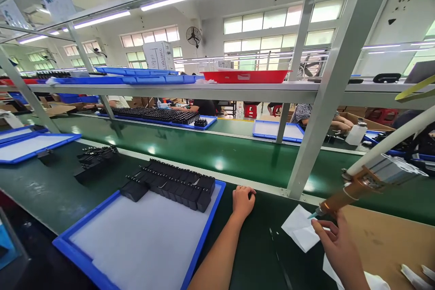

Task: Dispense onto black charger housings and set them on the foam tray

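My left hand (pixel 242 201) rests on the dark green bench, just right of a blue-rimmed tray (pixel 142 240). Its fingers are curled in, and I see nothing in them. Black box-shaped parts (pixel 180 186) with small metal pins stand in rows along the tray's far end. My right hand (pixel 340 244) is at the pale blue tip of a dispenser nozzle (pixel 318 212), thumb and forefinger closed together beside it. Whatever they pinch, if anything, is too small to make out. Under the nozzle, at those fingertips, is a creased white paper (pixel 299 230).
A thin dark tool (pixel 279 258) lies between my arms. More black parts (pixel 97 158) are loose at the left. Brown cardboard (pixel 390 240) covers the right side. A metal post (pixel 326 99) and shelf (pixel 204 93) stand ahead. Across the green belt (pixel 190 140), a co-worker's hands (pixel 341 124) show.
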### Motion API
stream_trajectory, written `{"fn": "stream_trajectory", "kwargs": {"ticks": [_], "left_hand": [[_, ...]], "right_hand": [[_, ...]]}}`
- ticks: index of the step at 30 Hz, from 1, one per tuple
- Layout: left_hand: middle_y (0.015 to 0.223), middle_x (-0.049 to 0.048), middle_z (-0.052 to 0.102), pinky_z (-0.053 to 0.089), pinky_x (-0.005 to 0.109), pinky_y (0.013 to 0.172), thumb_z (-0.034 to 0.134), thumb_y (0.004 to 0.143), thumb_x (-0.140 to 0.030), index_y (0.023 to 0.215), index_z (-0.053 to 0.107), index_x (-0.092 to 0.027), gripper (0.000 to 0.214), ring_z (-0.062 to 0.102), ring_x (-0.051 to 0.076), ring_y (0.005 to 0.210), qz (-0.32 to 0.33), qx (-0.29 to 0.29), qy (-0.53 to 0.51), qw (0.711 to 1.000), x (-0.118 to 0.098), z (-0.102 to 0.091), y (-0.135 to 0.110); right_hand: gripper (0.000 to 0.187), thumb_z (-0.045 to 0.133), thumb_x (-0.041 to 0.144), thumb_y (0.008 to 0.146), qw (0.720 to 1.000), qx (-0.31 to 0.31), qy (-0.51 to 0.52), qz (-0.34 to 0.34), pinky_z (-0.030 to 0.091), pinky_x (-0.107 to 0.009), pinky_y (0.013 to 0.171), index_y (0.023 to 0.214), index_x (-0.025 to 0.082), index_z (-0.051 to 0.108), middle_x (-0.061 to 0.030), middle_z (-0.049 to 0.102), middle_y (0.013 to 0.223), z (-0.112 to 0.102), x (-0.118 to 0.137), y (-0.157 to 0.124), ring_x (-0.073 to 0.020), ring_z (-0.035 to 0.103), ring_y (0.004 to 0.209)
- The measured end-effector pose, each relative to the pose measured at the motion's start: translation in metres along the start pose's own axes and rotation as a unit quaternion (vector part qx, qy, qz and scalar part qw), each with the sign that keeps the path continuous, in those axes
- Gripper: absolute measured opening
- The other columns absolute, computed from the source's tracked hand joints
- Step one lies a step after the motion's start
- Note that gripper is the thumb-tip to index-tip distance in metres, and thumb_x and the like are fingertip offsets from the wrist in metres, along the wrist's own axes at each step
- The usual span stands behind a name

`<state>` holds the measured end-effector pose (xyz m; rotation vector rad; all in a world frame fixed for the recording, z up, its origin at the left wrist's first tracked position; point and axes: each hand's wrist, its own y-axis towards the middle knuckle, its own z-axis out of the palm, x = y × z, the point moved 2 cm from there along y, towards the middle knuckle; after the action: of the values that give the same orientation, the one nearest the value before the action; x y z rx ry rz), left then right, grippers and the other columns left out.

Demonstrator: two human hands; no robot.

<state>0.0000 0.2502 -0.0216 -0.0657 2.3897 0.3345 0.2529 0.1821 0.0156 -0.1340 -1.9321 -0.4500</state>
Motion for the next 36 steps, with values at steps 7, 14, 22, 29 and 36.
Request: {"fn": "stream_trajectory", "kwargs": {"ticks": [7, 14, 22, 29, 36], "left_hand": [[0.099, 0.0009, 0.072, 0.039, 0.037, 0.092, 0.051, 0.082, -0.019, 0.089, 0.072, -0.027, 0.023, 0.056, 0.022, 0.106, 0.003, 0.003, 0.008, 1.000, 0.000, 0.000, 0.000], [0.101, 0.0002, 0.071, 0.038, 0.036, 0.092, 0.051, 0.083, -0.020, 0.089, 0.071, -0.027, 0.022, 0.055, 0.021, 0.107, 0.004, 0.010, 0.014, 1.000, -0.002, -0.002, -0.002], [0.102, 0.0013, 0.071, 0.038, 0.037, 0.093, 0.050, 0.084, -0.020, 0.090, 0.071, -0.026, 0.023, 0.054, 0.022, 0.108, 0.005, 0.013, 0.016, 1.000, -0.001, -0.001, 0.000], [0.101, -0.0003, 0.071, 0.038, 0.036, 0.092, 0.051, 0.084, -0.021, 0.090, 0.071, -0.027, 0.022, 0.054, 0.022, 0.107, 0.007, 0.010, 0.023, 1.000, -0.001, 0.000, -0.001], [0.103, -0.0006, 0.070, 0.038, 0.035, 0.092, 0.051, 0.084, -0.021, 0.091, 0.071, -0.027, 0.022, 0.053, 0.021, 0.108, 0.007, 0.013, 0.028, 0.999, 0.000, 0.001, -0.001]], "right_hand": [[0.091, 0.057, 0.066, 0.070, 0.999, 0.028, -0.025, 0.020, 0.050, -0.036, 0.059, 0.144, 0.021, 0.030, -0.0077, 0.065, 0.086, 0.005, -0.006, -0.005, -0.0272, 0.066, 0.075], [0.084, 0.051, 0.065, 0.073, 0.999, 0.013, -0.046, 0.009, 0.048, -0.037, 0.061, 0.142, 0.021, 0.032, -0.0049, 0.063, 0.082, 0.006, 0.011, -0.016, -0.0241, 0.063, 0.067], [0.086, 0.053, 0.063, 0.072, 0.999, 0.014, -0.046, 0.017, 0.049, -0.037, 0.061, 0.143, 0.021, 0.031, -0.0069, 0.063, 0.086, 0.006, 0.011, -0.015, -0.0267, 0.064, 0.074], [0.081, 0.052, 0.058, 0.074, 0.999, 0.014, -0.037, -0.008, 0.050, -0.035, 0.065, 0.142, 0.019, 0.032, -0.0074, 0.061, 0.091, 0.007, 0.013, -0.016, -0.0236, 0.061, 0.078], [0.078, 0.053, 0.057, 0.075, 0.999, 0.016, -0.042, -0.007, 0.051, -0.033, 0.061, 0.141, 0.020, 0.033, -0.0071, 0.060, 0.089, 0.007, 0.016, -0.019, -0.0244, 0.061, 0.077]]}}
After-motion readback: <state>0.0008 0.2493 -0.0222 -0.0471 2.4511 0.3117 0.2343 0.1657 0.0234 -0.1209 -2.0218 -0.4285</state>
